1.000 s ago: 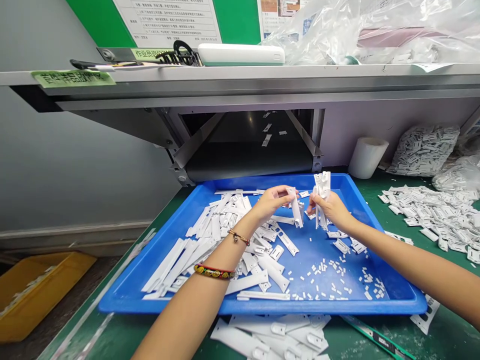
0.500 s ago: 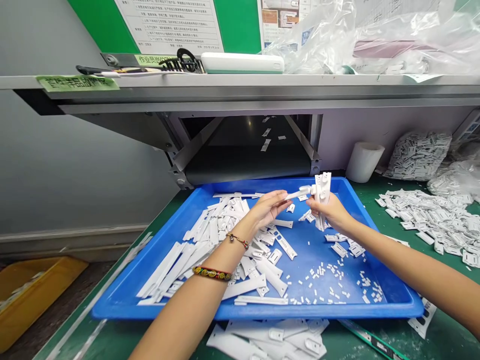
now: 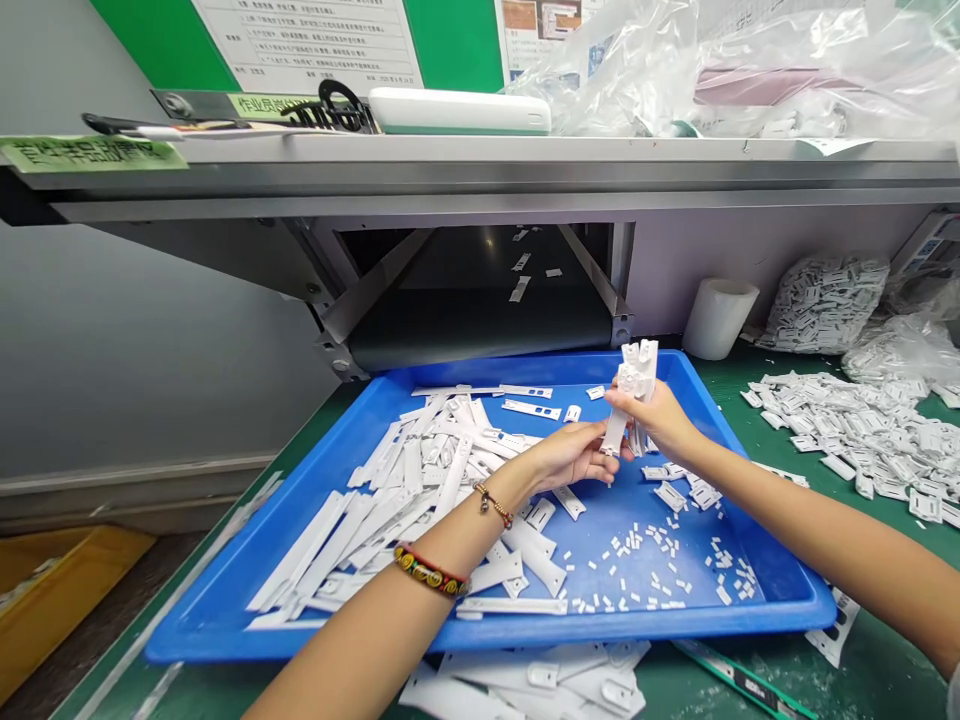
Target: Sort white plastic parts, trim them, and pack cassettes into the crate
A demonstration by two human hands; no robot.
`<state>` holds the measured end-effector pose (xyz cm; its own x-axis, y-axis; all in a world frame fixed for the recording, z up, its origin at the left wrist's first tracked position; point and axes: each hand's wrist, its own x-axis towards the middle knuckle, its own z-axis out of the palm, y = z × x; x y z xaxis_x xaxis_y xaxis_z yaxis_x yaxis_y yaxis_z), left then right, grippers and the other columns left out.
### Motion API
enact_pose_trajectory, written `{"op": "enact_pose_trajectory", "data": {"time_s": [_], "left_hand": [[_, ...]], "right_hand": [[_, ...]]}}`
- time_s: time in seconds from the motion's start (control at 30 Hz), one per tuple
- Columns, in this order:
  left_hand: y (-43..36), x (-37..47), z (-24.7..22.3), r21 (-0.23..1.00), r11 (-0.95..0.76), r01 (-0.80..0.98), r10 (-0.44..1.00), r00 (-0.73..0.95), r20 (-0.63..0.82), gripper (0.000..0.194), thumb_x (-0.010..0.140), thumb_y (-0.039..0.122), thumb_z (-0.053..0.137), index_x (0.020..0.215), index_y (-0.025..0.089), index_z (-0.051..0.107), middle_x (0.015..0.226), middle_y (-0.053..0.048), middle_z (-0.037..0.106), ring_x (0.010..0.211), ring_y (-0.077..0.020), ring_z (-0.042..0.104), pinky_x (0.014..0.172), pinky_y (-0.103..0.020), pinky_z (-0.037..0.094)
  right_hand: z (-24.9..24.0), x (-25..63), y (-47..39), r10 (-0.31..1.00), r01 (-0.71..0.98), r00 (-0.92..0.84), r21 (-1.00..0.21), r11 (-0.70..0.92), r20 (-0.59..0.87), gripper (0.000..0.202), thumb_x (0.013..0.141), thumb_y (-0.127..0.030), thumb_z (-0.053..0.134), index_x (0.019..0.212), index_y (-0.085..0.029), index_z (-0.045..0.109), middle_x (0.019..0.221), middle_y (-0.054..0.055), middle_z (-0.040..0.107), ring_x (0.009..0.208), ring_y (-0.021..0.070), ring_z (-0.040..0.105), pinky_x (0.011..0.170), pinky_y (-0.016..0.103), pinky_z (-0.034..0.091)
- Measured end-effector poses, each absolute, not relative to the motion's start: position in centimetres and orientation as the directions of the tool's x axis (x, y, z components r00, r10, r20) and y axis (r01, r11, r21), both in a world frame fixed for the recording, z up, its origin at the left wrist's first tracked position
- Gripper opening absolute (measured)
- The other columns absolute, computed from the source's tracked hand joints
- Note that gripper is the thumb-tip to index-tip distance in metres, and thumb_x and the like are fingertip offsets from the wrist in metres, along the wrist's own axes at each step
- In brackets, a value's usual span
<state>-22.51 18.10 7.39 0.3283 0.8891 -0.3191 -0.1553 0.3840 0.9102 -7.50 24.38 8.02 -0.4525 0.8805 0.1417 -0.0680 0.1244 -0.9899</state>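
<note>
My right hand (image 3: 664, 418) is closed around a small stack of white plastic strips (image 3: 637, 368), held upright above the right half of the blue tray (image 3: 330, 640). My left hand (image 3: 577, 455), palm partly upward, has its fingertips at the lower end of a white plastic strip (image 3: 615, 430) that leans against the front of the stack. Fingers hide part of that strip and the stack's lower end. Left of my hands, a heap of long white strips (image 3: 412, 465) lies in the tray. Tiny white bits (image 3: 652, 570) and small clip-like pieces (image 3: 671, 495) lie at its right.
Behind the tray, a dark conveyor belt (image 3: 480, 325) carries several white pieces beneath a shelf (image 3: 465, 180). A pile of small white parts (image 3: 855, 430), a white roll (image 3: 720, 318) and a filled bag (image 3: 825, 305) stand right. A green cutter knife (image 3: 742, 680) lies in front.
The strip in my left hand has swung from level to upright against the stack. My left hand has moved right and down, close under my right hand. The view has shifted slightly.
</note>
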Motion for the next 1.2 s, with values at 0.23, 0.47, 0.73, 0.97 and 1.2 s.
{"op": "enact_pose_trajectory", "data": {"time_s": [0.23, 0.47, 0.73, 0.97, 1.2], "left_hand": [[20.4, -23.8, 3.8, 0.944, 0.007, 0.331, 1.000, 0.025, -0.016, 0.019, 0.093, 0.024, 0.052, 0.108, 0.018, 0.062, 0.124, -0.013, 0.060, 0.117, -0.0273, 0.056, 0.103, -0.044, 0.044], [20.7, -22.8, 2.2, 0.726, -0.171, 0.666, 0.984, 0.077, 0.162, 0.025, 0.076, 0.010, 0.068, 0.099, 0.016, 0.071, 0.109, -0.012, 0.069, 0.109, -0.0344, 0.059, 0.103, -0.049, 0.042], [19.8, -24.6, 5.4, 0.637, -0.239, 0.733, 0.936, -0.002, 0.353, 0.021, 0.090, 0.017, 0.054, 0.098, 0.018, 0.074, 0.111, -0.009, 0.071, 0.102, -0.0273, 0.065, 0.094, -0.038, 0.049], [18.2, -24.0, 7.4, 0.580, -0.419, 0.699, 0.832, 0.039, 0.554, 0.022, 0.094, 0.025, 0.054, 0.106, 0.021, 0.072, 0.117, -0.010, 0.065, 0.104, -0.0244, 0.063, 0.092, -0.034, 0.050], [17.8, -22.2, 8.3, 0.610, -0.514, 0.603, 0.774, 0.020, 0.632, 0.011, 0.088, 0.029, 0.064, 0.092, 0.020, 0.068, 0.095, -0.007, 0.066, 0.086, -0.0209, 0.063, 0.082, -0.035, 0.052]], "right_hand": [[8.4, -6.2, 27.1, 0.962, -0.265, -0.023, -0.929, 0.257, 0.273, 0.049, 0.069, -0.053, 0.073, 0.098, -0.025, 0.046, 0.082, -0.002, 0.061, 0.071, 0.0156, 0.062, 0.070, 0.030, 0.052], [8.1, -6.0, 27.6, 0.954, -0.245, -0.095, -0.935, 0.254, 0.284, 0.043, 0.071, -0.053, 0.074, 0.086, -0.024, 0.047, 0.064, -0.008, 0.044, 0.049, 0.0092, 0.042, 0.052, 0.027, 0.043], [7.2, -5.5, 29.0, 0.987, -0.265, -0.084, -0.958, 0.110, 0.137, 0.050, 0.060, -0.042, 0.083, 0.092, -0.025, 0.049, 0.065, -0.008, 0.047, 0.056, 0.0122, 0.046, 0.054, 0.028, 0.042], [7.2, -6.8, 27.3, 0.934, -0.213, -0.358, -0.974, -0.073, 0.009, 0.040, 0.064, -0.049, 0.078, 0.079, -0.020, 0.056, 0.062, -0.002, 0.054, 0.051, 0.0105, 0.042, 0.050, 0.028, 0.040], [8.4, -6.4, 26.1, 0.898, -0.148, -0.427, -0.988, 0.045, 0.105, 0.034, 0.061, -0.042, 0.078, 0.075, -0.016, 0.061, 0.052, -0.007, 0.048, 0.050, 0.0097, 0.041, 0.053, 0.026, 0.035]]}}
